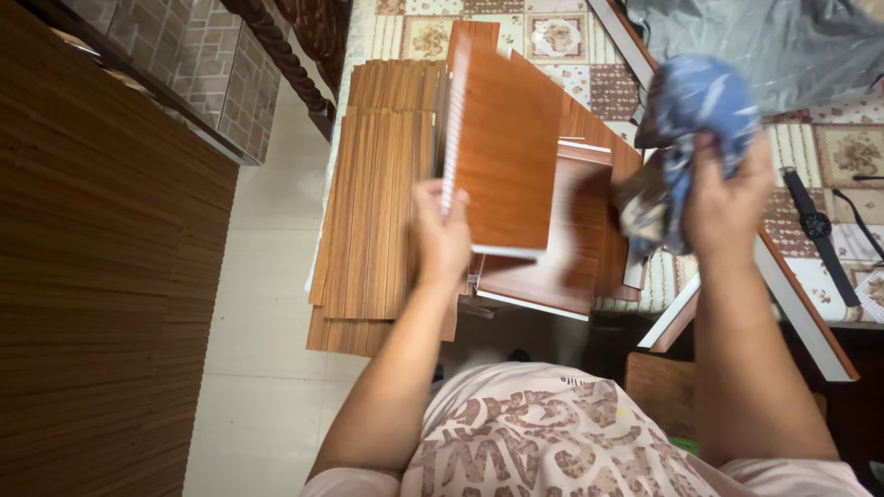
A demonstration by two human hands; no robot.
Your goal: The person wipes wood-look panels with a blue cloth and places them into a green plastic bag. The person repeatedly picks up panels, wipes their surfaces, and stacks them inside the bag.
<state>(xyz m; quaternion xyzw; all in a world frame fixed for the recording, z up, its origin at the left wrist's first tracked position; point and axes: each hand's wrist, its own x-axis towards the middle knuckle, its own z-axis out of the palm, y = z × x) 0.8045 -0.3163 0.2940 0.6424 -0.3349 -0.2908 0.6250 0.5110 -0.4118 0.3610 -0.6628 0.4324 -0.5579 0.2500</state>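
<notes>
The left hand [440,241] holds up a reddish-brown wooden panel [504,147]. Its grip is closed on the panel's lower left edge, thumb on the front. The panel is lifted above the surface [433,32], which has a flowery patterned cloth on it. The right hand [727,204] has its grip squeezed tight around a bunched blue rag [691,110], held up just beside the panel. Under the panel lie more reddish panels [571,248]. To the left sits a stack of lighter striped wooden boards [378,212]. A black wristwatch [816,225] lies on the cloth, to the right.
</notes>
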